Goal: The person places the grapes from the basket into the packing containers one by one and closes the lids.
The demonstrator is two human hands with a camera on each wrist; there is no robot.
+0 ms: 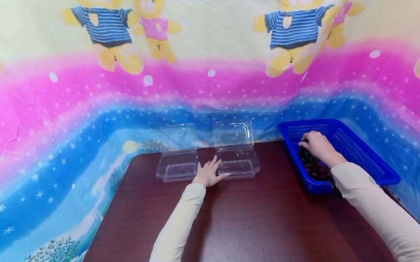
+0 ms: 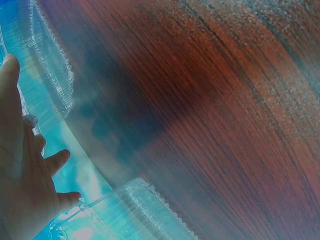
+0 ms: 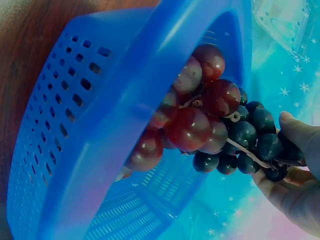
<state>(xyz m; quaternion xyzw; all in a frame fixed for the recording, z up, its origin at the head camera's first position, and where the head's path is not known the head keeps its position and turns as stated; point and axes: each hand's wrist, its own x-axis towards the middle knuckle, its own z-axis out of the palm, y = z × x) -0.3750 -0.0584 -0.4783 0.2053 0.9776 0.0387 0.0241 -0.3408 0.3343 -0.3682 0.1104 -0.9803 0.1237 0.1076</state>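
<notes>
In the head view two clear plastic clamshell boxes with raised lids stand side by side at the table's far edge, a left box (image 1: 177,165) and a right box (image 1: 240,161). My left hand (image 1: 208,174) is spread between them, its fingers straight and at the right box's near-left corner. Over a blue basket (image 1: 370,153), my right hand (image 1: 319,146) reaches in. The right wrist view shows its thumb and fingers pinching the stem end of a bunch of dark grapes (image 3: 245,137). Red grapes (image 3: 190,127) lie beside that bunch in the basket.
The brown table (image 1: 259,224) runs under boxes and basket. Behind it hangs a cloth (image 1: 211,87) printed with bears and snowflakes, close against the raised lids and the basket's far side. The basket's tall slotted walls surround the grapes.
</notes>
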